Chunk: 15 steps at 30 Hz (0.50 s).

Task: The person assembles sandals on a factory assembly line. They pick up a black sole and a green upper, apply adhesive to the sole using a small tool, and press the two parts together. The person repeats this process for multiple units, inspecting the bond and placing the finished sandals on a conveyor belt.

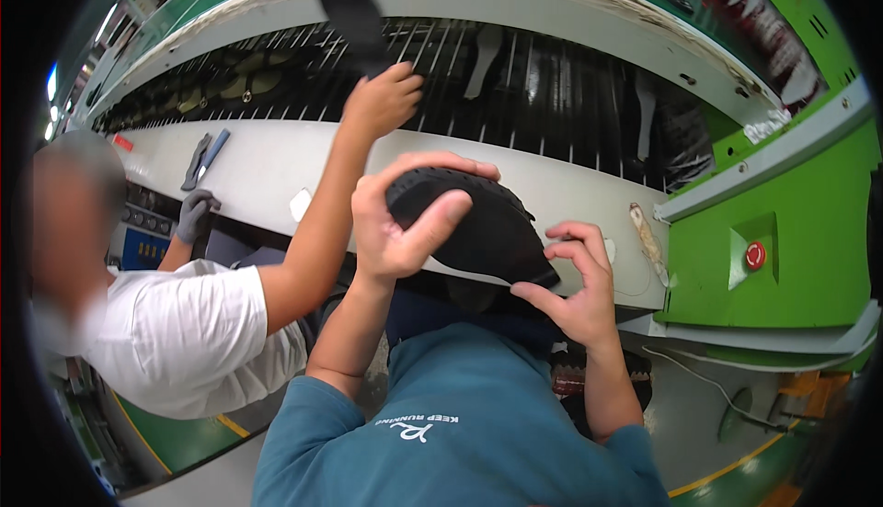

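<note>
A black shoe sole (478, 231), with a ridged edge along its top, is held tilted in front of my chest. My left hand (395, 222) is closed on its left end, thumb across the flat face and fingers over the ridged edge. At the lower right end, my right hand (579, 282) has its thumb and fingers curled about the narrow tip. Beyond my left hand, a co-worker's bare hand (384, 98) holds another flat black sole (351, 11) above the rollers.
A white ledge (515, 176) runs before a dark roller conveyor (552, 93) carrying several shoe parts. The co-worker (184, 323) sits close on my left, near pliers (195, 162). At right are a worn, pale-handled tool (647, 242) and a green machine housing (708, 277) with a red button (755, 255).
</note>
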Each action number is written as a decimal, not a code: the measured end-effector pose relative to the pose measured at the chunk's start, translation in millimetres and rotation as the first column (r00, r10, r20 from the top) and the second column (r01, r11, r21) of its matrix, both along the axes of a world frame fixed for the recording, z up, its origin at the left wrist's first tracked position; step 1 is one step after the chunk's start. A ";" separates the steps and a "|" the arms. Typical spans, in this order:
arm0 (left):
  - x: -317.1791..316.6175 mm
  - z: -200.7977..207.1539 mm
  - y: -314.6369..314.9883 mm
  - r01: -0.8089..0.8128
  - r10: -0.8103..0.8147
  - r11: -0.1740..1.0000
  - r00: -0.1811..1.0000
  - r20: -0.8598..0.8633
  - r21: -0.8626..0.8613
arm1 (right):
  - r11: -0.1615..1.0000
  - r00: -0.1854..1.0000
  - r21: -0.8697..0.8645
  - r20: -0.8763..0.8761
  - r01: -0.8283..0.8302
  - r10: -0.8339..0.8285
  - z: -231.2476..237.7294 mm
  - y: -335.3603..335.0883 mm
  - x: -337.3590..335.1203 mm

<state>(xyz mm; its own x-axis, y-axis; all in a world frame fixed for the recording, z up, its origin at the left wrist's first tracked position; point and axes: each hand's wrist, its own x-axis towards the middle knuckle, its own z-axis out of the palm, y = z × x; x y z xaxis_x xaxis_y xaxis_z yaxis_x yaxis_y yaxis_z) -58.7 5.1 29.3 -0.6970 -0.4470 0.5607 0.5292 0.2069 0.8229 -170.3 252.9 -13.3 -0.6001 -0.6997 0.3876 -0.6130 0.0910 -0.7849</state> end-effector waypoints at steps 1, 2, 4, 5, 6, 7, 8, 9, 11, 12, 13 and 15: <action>2.7 -6.4 -3.4 -0.021 0.022 0.997 1.000 -0.012 0.070 | 0.997 0.997 0.014 -0.011 -0.080 0.080 -9.2 7.3 -5.0; 5.1 -12.9 -6.0 -0.056 0.060 0.990 0.998 -0.026 0.129 | 0.990 0.949 -0.044 0.284 -0.131 0.138 -14.6 13.9 -4.5; 8.5 -34.2 -8.2 -0.162 0.173 0.956 0.984 -0.027 0.243 | 0.974 0.599 -0.175 0.767 -0.148 0.228 -18.3 25.0 -0.2; 11.6 -47.6 -5.0 -0.247 0.260 0.926 0.966 -0.006 0.286 | 0.944 0.592 -0.277 0.736 -0.177 0.327 -24.1 23.4 -6.2; 15.8 -63.8 1.4 -0.331 0.341 0.894 0.940 0.022 0.300 | 0.935 0.506 -0.349 0.798 -0.058 0.329 -17.6 20.1 -8.2; 21.5 -82.5 12.2 -0.396 0.401 0.867 0.915 0.050 0.302 | 0.922 0.475 -0.385 0.819 0.037 0.322 -16.6 15.5 -11.6; 29.1 -102.6 27.7 -0.454 0.451 0.850 0.889 0.076 0.266 | 0.899 0.448 -0.418 0.834 0.133 0.321 -17.3 10.9 -15.9; 35.0 -120.3 43.3 -0.505 0.493 0.833 0.863 0.109 0.228 | 0.901 0.435 -0.390 0.856 0.191 0.279 -20.7 9.8 -23.5; 51.5 -138.0 75.8 -0.443 0.420 0.884 0.894 0.157 0.152 | 0.902 0.513 -0.332 0.844 0.276 0.154 -8.7 -2.5 -27.8; 60.1 -143.2 90.7 -0.363 0.340 0.925 0.923 0.181 0.115 | 0.902 0.568 -0.302 0.819 0.308 0.080 -3.0 -10.3 -30.2; 62.6 -143.3 97.9 -0.290 0.266 0.951 0.943 0.198 0.103 | 0.893 0.642 -0.333 0.764 0.302 0.068 -1.9 -15.5 -36.2; 43.4 -141.0 93.2 -0.180 0.161 0.973 0.978 0.131 0.142 | 0.867 0.695 -0.347 0.719 0.357 0.001 8.7 -29.5 -37.9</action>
